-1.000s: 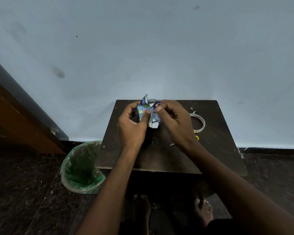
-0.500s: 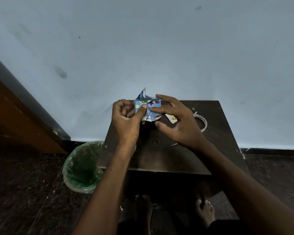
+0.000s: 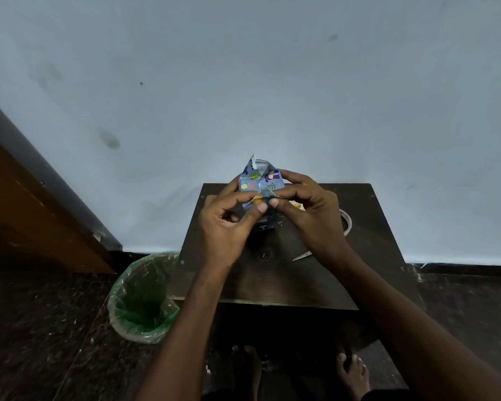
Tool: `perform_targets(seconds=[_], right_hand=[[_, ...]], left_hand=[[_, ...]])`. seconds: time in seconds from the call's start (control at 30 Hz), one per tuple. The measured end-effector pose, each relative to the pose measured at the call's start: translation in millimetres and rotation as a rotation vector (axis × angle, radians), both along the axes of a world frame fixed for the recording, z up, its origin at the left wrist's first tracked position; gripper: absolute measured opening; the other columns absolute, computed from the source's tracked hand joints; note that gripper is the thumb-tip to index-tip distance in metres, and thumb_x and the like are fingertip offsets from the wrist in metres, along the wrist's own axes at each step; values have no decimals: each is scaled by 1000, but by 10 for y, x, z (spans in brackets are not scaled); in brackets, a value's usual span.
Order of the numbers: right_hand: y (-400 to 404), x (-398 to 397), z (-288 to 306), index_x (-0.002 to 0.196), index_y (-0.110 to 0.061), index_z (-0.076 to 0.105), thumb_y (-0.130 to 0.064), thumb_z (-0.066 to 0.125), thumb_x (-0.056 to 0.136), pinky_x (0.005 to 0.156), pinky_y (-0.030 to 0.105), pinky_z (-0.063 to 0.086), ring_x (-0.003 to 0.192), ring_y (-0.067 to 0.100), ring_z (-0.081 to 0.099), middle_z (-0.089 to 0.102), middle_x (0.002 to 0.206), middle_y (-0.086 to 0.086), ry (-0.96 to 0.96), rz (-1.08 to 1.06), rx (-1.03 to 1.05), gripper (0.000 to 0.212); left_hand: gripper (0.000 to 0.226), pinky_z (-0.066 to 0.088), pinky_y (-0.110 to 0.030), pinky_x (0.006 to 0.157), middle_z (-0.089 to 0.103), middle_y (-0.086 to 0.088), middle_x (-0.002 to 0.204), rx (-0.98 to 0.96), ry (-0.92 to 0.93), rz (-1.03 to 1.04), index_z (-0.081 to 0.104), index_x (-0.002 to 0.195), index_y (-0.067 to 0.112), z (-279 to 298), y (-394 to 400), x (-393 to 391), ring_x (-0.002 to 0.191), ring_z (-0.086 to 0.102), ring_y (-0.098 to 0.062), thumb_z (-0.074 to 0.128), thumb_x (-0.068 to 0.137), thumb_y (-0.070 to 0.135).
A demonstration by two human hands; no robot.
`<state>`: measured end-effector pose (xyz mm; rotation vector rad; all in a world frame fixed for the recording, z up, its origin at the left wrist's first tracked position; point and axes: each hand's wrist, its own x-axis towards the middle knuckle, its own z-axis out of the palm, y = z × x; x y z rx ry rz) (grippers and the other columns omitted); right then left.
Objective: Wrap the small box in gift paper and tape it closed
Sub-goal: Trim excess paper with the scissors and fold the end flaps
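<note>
The small box (image 3: 258,183) is covered in blue gift paper printed with leaves and flowers, and it is held up above the far edge of the dark table (image 3: 287,273). My left hand (image 3: 229,224) grips its left side, thumb on the front paper. My right hand (image 3: 307,209) pinches a paper flap at the lower front, fingers over the right side. A pointed paper end sticks up at the top. The box itself is hidden under paper.
A roll of clear tape (image 3: 346,222) lies on the table behind my right hand, and a scissor tip (image 3: 301,256) shows under my right wrist. A green-lined bin (image 3: 145,296) stands on the floor left of the table. A wall is close behind.
My right hand has closed from spread fingers onto the front flap. Both thumbs have come together at the lower front of the box, which stays raised.
</note>
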<state>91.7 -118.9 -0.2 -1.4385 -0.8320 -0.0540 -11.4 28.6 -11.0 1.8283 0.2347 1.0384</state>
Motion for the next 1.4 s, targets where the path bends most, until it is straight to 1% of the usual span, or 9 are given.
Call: perform_targets(seconds=[0.13,0.23,0.6,0.73,0.83,0.9,1.03,1.2,1.4], right_hand=[[13,20,-2,90,-8,82,-7,77,92,102,42,55,128,18,65,77,115,1,57,38,36,6],[21,21,-25,86,-4,81,-8,76,93,100,50,56,120,23,70,77,118,8,102,30,55,9],[8,1,-24,90,-2,80,-3,80,89,83,30,58,110,14,72,76,115,2,83,14,16,1],[9,2,-24,89,-15,80,-10,80,91,78,26,54,114,13,71,76,120,-2,7,-33,-50,5],[4,10,-25,93,-14,82,-12,73,95,89,32,55,114,10,71,78,115,-3,-6,-52,-58,10],[-8,16,-20,97,-11,82,-9,72,96,93,35,57,113,10,72,78,115,-2,0,-35,-61,11],[-22,27,-13,92,-13,80,0,76,89,75,39,58,95,12,74,79,101,-6,10,-61,-104,13],[-30,22,25,99,-7,68,0,79,89,71,40,56,90,15,74,75,97,-2,81,-28,-29,17],[-14,-17,42,110,-7,68,0,75,93,74,25,57,96,9,76,79,101,-3,98,-36,-41,20]], left_hand=[[18,56,-63,87,73,6,137,-87,-24,15,86,103,31,-50,-17,71,112,70,-26,83,87,39],[21,58,-62,87,73,1,135,-113,-8,13,86,103,26,-142,-30,103,112,69,-38,83,88,39],[15,55,-67,88,79,5,119,-157,-13,18,85,104,32,-58,-102,86,106,73,-32,83,90,35],[10,58,-58,79,79,11,112,-126,23,57,84,100,38,2,-131,59,102,70,-33,79,92,38],[25,59,-57,84,80,9,108,-159,51,79,85,103,32,-25,-90,66,106,70,-33,65,102,48],[23,60,-56,86,80,7,104,-180,62,69,84,104,30,-44,-63,60,103,71,-32,65,103,41],[15,53,-42,71,72,-15,89,-277,27,21,78,104,24,-11,-132,33,75,59,-22,77,92,15],[26,54,-42,74,80,-7,99,-349,-9,-46,73,116,17,21,-142,39,81,62,-24,76,92,6],[19,53,-29,69,74,13,80,-327,30,26,81,108,21,-19,-146,69,69,57,-4,78,95,8]])
